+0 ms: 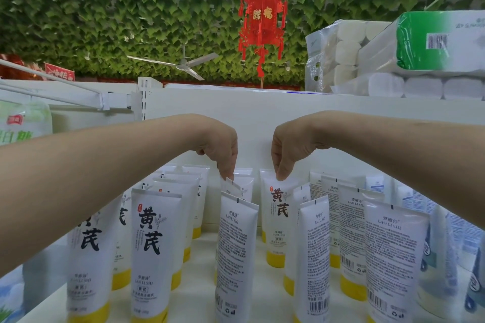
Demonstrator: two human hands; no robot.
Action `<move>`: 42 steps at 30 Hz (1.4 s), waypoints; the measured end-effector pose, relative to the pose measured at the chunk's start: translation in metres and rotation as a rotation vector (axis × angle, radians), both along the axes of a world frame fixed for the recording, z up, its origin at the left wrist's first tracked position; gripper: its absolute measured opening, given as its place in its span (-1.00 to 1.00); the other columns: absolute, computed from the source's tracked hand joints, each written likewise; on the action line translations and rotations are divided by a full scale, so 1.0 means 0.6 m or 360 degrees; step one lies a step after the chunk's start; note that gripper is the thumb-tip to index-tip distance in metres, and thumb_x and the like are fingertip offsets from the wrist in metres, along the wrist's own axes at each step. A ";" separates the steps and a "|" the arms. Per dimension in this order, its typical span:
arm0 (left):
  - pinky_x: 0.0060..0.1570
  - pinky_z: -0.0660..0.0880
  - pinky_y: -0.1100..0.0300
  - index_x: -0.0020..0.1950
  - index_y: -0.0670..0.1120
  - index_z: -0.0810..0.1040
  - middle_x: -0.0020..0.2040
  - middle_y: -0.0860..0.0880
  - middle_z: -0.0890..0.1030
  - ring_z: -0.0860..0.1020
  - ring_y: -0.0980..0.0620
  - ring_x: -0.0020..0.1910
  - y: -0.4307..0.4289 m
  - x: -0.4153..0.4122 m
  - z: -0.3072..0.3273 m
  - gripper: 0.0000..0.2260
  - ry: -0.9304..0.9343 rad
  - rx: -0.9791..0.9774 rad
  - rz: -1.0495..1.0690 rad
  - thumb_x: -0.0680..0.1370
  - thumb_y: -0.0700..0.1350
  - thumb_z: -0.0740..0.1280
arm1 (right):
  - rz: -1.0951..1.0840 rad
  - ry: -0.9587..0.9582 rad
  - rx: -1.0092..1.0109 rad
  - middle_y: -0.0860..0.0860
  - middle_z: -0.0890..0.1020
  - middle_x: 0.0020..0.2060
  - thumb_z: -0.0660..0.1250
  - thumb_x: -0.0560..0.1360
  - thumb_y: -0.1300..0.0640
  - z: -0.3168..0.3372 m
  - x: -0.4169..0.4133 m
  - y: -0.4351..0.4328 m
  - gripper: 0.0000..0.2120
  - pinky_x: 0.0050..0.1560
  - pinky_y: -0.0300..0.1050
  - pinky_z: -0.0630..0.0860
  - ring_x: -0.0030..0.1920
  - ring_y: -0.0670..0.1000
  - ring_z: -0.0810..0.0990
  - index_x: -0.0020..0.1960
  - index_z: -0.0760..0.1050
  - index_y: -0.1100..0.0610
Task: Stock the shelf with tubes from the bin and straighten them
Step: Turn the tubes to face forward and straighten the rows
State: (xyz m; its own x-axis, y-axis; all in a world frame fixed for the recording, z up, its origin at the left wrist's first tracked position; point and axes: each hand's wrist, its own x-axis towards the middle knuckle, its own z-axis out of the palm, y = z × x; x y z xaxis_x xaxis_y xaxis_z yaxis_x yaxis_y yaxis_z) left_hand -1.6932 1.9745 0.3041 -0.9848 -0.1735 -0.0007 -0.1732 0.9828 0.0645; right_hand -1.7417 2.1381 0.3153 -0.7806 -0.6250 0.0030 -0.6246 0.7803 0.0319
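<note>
leafy green ceiling (126, 13) | red lantern (262, 21) | white fan (182, 65) | paper-roll packs, probably (349, 52)

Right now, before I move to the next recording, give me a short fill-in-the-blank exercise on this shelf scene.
1. The left hand pinches the ____ edge of a tilted tube.
2. The right hand pinches a second tube, standing to the ____ of the first.
3. The tubes stand on ____ caps.
4. A ____ lantern hangs overhead.

Missing words: top; right; yellow; red.
</note>
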 end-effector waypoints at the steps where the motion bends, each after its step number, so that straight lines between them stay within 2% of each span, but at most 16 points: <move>1: 0.31 0.43 -0.05 -0.24 -0.01 0.65 0.01 0.00 0.66 0.53 -0.05 0.22 0.000 0.000 0.000 -0.89 -0.0002 0.0005 0.0004 0.38 -0.06 0.56 | -0.0004 0.0002 0.0003 -0.03 0.59 0.03 0.50 0.45 0.12 0.000 -0.001 0.000 -0.86 0.08 -0.09 0.39 0.13 0.02 0.47 -0.01 0.63 0.08; 7: 0.31 0.43 -0.05 -0.24 -0.02 0.66 0.00 0.00 0.67 0.54 -0.04 0.20 0.001 0.002 0.000 -0.89 0.0000 0.0021 -0.0006 0.39 -0.06 0.56 | -0.0012 -0.0013 0.0029 -0.03 0.59 -0.01 0.51 0.45 0.09 0.001 -0.004 0.001 -0.87 0.06 -0.10 0.45 0.05 0.01 0.49 -0.04 0.60 0.04; 14: 0.30 0.44 -0.05 -0.21 -0.02 0.67 -0.02 0.01 0.67 0.54 -0.04 0.19 0.007 0.006 0.002 -0.89 0.0001 -0.0011 -0.0002 0.39 -0.04 0.56 | -0.0012 -0.0025 -0.0040 -0.01 0.60 0.00 0.49 0.46 0.04 0.005 0.004 0.007 -0.69 0.13 -0.06 0.50 0.05 0.03 0.51 0.14 0.61 0.15; 17: 0.28 0.44 -0.04 -0.13 -0.04 0.66 0.02 0.00 0.67 0.53 -0.05 0.20 0.013 0.016 0.008 -0.83 0.0007 0.0000 0.0027 0.39 0.00 0.55 | -0.0003 0.0026 -0.0074 -0.02 0.58 -0.04 0.48 0.46 -0.01 0.016 0.015 0.015 -0.76 0.09 -0.08 0.50 -0.04 -0.01 0.50 0.02 0.62 0.12; 19: 0.21 0.47 0.00 -0.07 -0.06 0.64 -0.01 0.02 0.65 0.53 -0.05 0.15 0.020 0.029 0.014 -0.77 0.0029 -0.0012 0.0058 0.41 0.05 0.52 | 0.0002 0.0056 -0.0077 -0.05 0.58 -0.08 0.48 0.46 -0.05 0.025 0.025 0.024 -0.81 0.05 -0.10 0.50 -0.07 -0.04 0.50 -0.11 0.63 0.08; 21: 0.08 0.49 0.05 -0.08 -0.05 0.64 -0.11 0.05 0.61 0.52 0.00 -0.05 0.029 0.044 0.022 -0.74 0.0067 -0.0064 0.0094 0.44 0.13 0.47 | 0.0005 0.0078 -0.0081 -0.10 0.58 -0.14 0.48 0.44 -0.10 0.032 0.037 0.033 -0.79 -0.02 -0.13 0.48 -0.10 -0.06 0.50 -0.17 0.66 0.05; 23: -0.16 0.45 0.15 -0.18 -0.03 0.67 -0.20 0.05 0.57 0.42 0.03 -0.25 0.038 0.058 0.031 -0.70 0.0087 -0.0103 0.0133 0.45 0.20 0.43 | 0.0005 0.0080 -0.0093 -0.13 0.59 -0.15 0.49 0.41 -0.13 0.037 0.050 0.042 -0.75 -0.07 -0.16 0.47 -0.07 -0.05 0.51 -0.16 0.69 0.05; 24: -0.25 0.38 0.18 -0.22 -0.03 0.68 -0.23 0.04 0.55 0.38 0.03 -0.29 0.042 0.064 0.034 -0.68 0.0081 -0.0105 0.0150 0.45 0.22 0.42 | -0.0006 0.0078 -0.0082 -0.14 0.59 -0.14 0.49 0.41 -0.14 0.037 0.057 0.047 -0.74 -0.12 -0.19 0.46 -0.10 -0.06 0.51 -0.14 0.69 0.06; 26: -0.29 0.31 0.20 -0.27 -0.03 0.68 -0.28 0.04 0.51 0.35 0.01 -0.29 0.051 0.075 0.036 -0.65 0.0048 -0.0091 0.0180 0.43 0.25 0.42 | -0.0049 0.0065 -0.0029 -0.12 0.59 -0.10 0.48 0.42 -0.15 0.036 0.068 0.055 -0.73 -0.19 -0.20 0.43 -0.21 -0.12 0.47 -0.12 0.69 0.06; 28: -0.27 0.31 0.19 -0.28 -0.03 0.69 -0.31 0.04 0.50 0.35 0.00 -0.28 0.059 0.084 0.036 -0.64 0.0004 -0.0099 0.0209 0.43 0.26 0.41 | -0.0090 0.0043 0.0032 -0.08 0.60 -0.02 0.48 0.42 -0.15 0.031 0.075 0.060 -0.73 -0.12 -0.16 0.45 -0.23 -0.14 0.45 -0.15 0.69 0.06; 30: -0.27 0.29 0.19 -0.27 -0.03 0.70 -0.32 0.05 0.49 0.34 0.00 -0.29 0.065 0.090 0.033 -0.62 -0.0046 -0.0122 0.0226 0.42 0.28 0.41 | -0.0115 0.0029 0.0105 -0.06 0.60 0.04 0.48 0.41 -0.18 0.023 0.078 0.061 -0.73 -0.01 -0.11 0.49 -0.17 -0.11 0.50 -0.21 0.68 0.04; 32: -0.29 0.28 0.19 -0.24 -0.04 0.71 -0.32 0.04 0.50 0.33 0.01 -0.30 0.069 0.093 0.028 -0.61 -0.0089 -0.0129 0.0228 0.42 0.28 0.41 | -0.0144 0.0026 0.0158 -0.04 0.61 0.09 0.48 0.40 -0.20 0.015 0.078 0.061 -0.71 0.11 -0.06 0.53 0.06 0.00 0.56 -0.28 0.68 0.01; 34: -0.29 0.28 0.19 -0.24 -0.03 0.71 -0.31 0.05 0.51 0.33 0.00 -0.29 0.074 0.093 0.022 -0.62 -0.0098 -0.0132 0.0220 0.42 0.28 0.41 | -0.0173 0.0015 0.0173 -0.01 0.62 0.15 0.47 0.40 -0.21 0.008 0.076 0.060 -0.70 0.23 0.01 0.52 0.23 0.05 0.51 -0.32 0.67 0.01; 39: -0.28 0.32 0.20 -0.29 0.00 0.67 -0.27 0.06 0.54 0.37 0.01 -0.25 0.081 0.089 0.006 -0.70 -0.0044 -0.0143 0.0188 0.41 0.22 0.46 | -0.0190 -0.0002 0.0148 0.01 0.61 0.16 0.45 0.44 -0.17 -0.004 0.076 0.053 -0.70 0.25 0.02 0.51 0.24 0.06 0.49 -0.32 0.67 0.02; 42: -0.18 0.41 0.16 -0.23 -0.02 0.67 -0.18 0.05 0.59 0.46 0.00 -0.10 0.081 0.092 0.002 -0.76 0.0003 -0.0137 0.0179 0.43 0.15 0.48 | -0.0167 0.0010 0.0108 -0.02 0.60 0.08 0.48 0.43 -0.11 -0.007 0.081 0.051 -0.75 0.24 0.01 0.52 0.17 0.05 0.48 -0.30 0.67 0.04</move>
State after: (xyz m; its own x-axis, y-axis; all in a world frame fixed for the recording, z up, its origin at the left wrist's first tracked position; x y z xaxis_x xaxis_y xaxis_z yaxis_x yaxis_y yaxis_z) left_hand -1.6382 2.0234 0.3052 -0.9591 -0.2822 0.0209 -0.2826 0.9590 -0.0187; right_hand -1.6934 2.1685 0.3110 -0.8417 -0.5390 -0.0312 -0.5394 0.8371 0.0906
